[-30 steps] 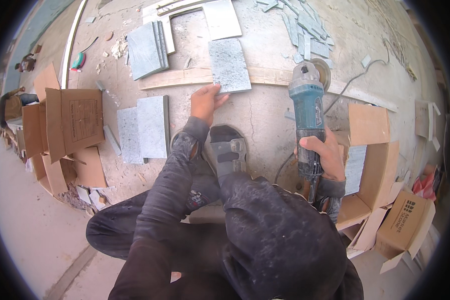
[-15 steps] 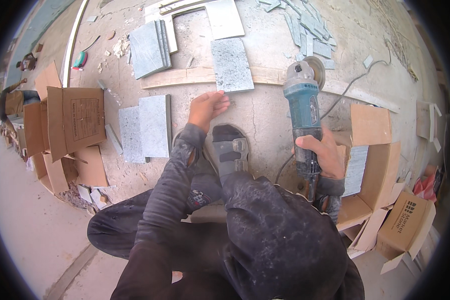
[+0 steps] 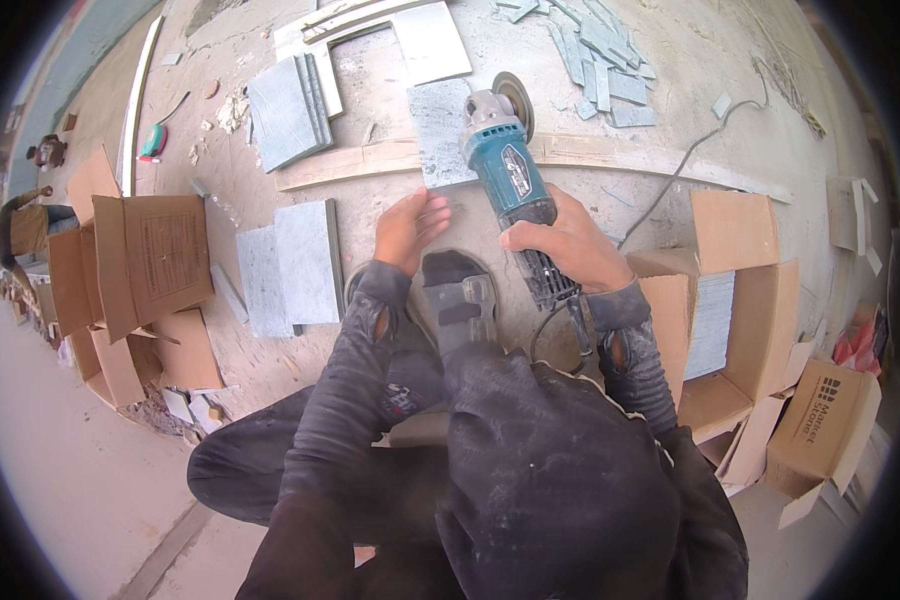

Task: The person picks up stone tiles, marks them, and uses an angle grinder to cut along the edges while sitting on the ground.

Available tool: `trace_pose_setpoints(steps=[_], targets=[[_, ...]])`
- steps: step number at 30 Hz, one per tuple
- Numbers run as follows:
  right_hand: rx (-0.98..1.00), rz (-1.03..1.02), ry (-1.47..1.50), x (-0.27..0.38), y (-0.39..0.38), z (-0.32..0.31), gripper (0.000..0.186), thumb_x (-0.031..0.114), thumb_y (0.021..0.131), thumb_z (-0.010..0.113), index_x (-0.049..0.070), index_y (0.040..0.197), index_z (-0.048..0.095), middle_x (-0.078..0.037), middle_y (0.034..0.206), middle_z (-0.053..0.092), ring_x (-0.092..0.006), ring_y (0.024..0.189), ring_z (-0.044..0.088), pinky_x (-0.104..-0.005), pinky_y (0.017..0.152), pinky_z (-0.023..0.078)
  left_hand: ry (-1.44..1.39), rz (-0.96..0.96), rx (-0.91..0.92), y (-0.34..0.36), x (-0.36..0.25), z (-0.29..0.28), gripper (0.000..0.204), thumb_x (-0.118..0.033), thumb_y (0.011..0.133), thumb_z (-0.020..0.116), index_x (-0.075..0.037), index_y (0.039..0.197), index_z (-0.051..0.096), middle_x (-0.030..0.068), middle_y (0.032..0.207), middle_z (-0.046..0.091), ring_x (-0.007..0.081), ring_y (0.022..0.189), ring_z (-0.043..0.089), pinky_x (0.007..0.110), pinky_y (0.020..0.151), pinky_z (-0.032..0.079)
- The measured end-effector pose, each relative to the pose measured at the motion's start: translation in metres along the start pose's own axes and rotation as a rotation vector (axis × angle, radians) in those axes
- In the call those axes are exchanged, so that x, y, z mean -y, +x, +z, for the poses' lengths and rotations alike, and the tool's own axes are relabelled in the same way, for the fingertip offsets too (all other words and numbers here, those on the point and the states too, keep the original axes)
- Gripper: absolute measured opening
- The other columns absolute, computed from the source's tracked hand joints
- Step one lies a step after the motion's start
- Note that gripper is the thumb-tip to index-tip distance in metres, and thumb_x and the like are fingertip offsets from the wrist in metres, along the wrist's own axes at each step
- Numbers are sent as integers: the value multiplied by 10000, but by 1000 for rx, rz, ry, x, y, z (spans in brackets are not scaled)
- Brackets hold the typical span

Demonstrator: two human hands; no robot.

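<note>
My right hand (image 3: 560, 240) is closed round a teal angle grinder (image 3: 510, 170), whose grey disc sits at the right edge of a speckled grey stone tile (image 3: 435, 130). That tile lies on a wooden plank (image 3: 600, 155). My left hand (image 3: 410, 225) is at the tile's lower left edge, fingers loosely bent and apart; whether a fingertip touches it is unclear. Stacked tiles (image 3: 280, 115) lie beyond, to the left, and another pair (image 3: 300, 260) lies left of my left hand.
Open cardboard boxes stand left (image 3: 155, 260) and right (image 3: 730, 235). Offcuts (image 3: 600, 65), white boards (image 3: 425, 40) and a power cord (image 3: 670, 180) are on the concrete floor. Two other people (image 3: 25, 220) (image 3: 48, 150) are at the far left. My shoe (image 3: 450, 290) is below my hands.
My right hand has swung the grinder up and leftward, from beside the plank onto the tile's right edge. My left hand's fingers have loosened from their pinch on the tile's edge.
</note>
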State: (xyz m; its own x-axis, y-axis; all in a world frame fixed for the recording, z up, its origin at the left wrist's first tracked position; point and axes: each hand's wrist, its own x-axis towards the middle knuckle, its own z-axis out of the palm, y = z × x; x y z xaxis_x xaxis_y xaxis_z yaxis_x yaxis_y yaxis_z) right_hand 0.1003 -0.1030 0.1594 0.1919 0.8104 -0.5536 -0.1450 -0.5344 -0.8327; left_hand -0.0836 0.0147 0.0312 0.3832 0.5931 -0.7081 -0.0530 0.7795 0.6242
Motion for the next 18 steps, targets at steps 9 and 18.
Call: trace_pose_setpoints(steps=[9,18], targets=[[-114,30,-228,-19,45,71,809,376,624,750,-133,1194,482,-288,1107,606,-367,1029,629,-386,891,499,1366,644,363,30,16,-52,261,-146,962,494,6,1151,588,152,1042,669,291,936,654,383,838,525],[-134,59,-270,-16,42,97,837,347,604,742,-149,1216,459,-316,1156,589,-405,1066,619,-383,922,501,-36,109,289,73,46,-92,265,-181,949,496,-16,1131,595,155,1044,669,299,947,657,413,811,532]])
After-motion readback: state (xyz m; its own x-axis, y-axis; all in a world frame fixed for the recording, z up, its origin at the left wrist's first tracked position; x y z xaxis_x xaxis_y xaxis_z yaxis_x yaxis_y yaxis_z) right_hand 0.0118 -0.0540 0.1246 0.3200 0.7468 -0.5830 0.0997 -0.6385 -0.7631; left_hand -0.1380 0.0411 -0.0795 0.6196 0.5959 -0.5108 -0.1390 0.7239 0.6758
